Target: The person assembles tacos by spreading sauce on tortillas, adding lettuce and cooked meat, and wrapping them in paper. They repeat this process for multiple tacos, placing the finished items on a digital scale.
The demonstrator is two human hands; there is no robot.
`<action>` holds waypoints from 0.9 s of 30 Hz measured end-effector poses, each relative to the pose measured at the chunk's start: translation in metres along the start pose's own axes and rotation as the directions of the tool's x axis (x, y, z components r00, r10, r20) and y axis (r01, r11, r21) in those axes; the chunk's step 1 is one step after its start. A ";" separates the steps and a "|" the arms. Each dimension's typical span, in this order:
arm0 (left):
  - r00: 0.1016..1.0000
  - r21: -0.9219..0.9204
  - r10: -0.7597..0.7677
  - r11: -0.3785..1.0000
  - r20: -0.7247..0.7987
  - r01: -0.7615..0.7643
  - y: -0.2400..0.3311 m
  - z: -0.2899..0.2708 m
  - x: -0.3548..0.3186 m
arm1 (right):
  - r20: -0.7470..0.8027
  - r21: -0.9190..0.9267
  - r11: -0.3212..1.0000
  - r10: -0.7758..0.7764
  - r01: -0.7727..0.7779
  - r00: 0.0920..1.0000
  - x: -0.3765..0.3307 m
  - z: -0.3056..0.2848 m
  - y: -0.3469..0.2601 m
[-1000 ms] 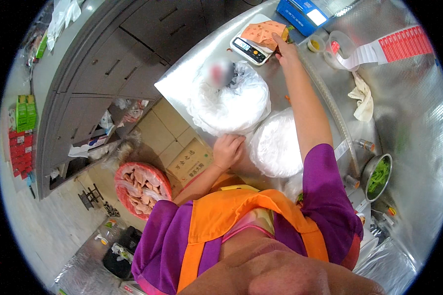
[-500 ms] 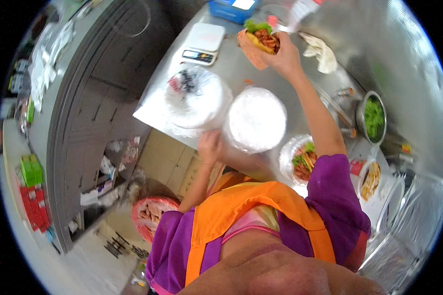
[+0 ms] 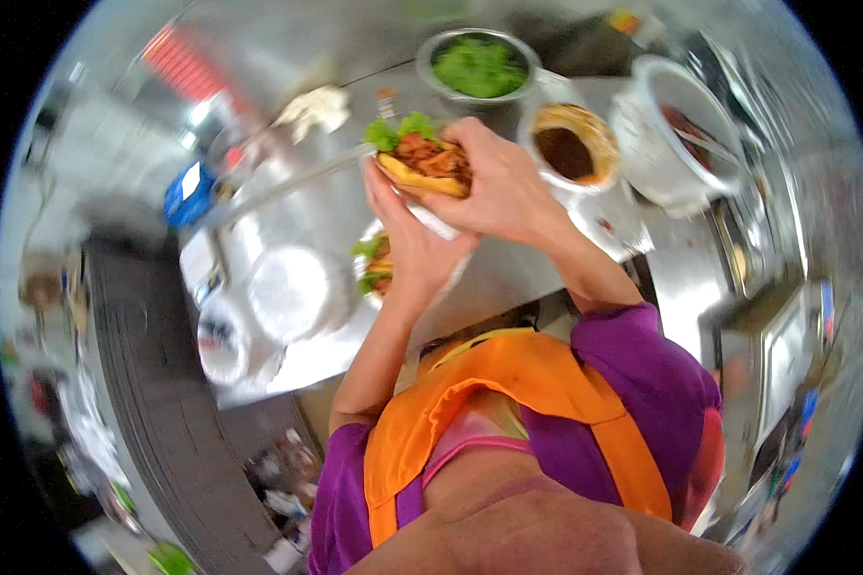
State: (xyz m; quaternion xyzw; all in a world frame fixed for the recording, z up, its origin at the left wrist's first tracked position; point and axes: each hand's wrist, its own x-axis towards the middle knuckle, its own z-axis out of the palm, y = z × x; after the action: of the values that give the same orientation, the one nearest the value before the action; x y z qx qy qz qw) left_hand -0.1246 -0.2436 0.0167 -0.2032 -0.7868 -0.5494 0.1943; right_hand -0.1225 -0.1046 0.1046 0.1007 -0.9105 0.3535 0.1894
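A filled flatbread sandwich (image 3: 420, 165), with green lettuce and reddish-brown meat in a yellowish folded bread, is held up over the metal counter. My right hand (image 3: 503, 177) grips it from the right side, thumb and fingers wrapped around its end. From below and the left, my left hand (image 3: 414, 235) supports it, fingers pointing up along its edge. Something white, like a paper edge, shows between my hands. Behind my left wrist lies another lettuce-topped sandwich (image 3: 372, 261), partly hidden.
A steel bowl of lettuce (image 3: 479, 67) stands at the back. Right of my hands are a tub of brown sauce (image 3: 568, 153) and a white bucket (image 3: 642, 120) with a utensil in it. Round white plastic-wrapped stacks (image 3: 288, 292) sit left; a pale cloth (image 3: 314, 110) lies behind.
My view has turned to the right. The right hand has brought the sandwich from over the far counter toward the sauce tub, and my left hand has risen from the counter's edge to join it.
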 end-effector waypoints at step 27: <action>0.959 -0.533 0.125 0.846 0.256 0.032 0.112 0.375 0.029 | 0.055 -0.735 0.623 0.450 -0.269 0.891 -0.117 -0.389 0.415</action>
State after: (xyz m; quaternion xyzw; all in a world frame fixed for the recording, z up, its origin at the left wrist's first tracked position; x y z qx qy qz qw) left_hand -0.1201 0.1484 -0.0003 -0.3438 -0.6181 -0.7063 0.0303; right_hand -0.0417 0.4696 0.0688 -0.1248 -0.9917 -0.0085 0.0299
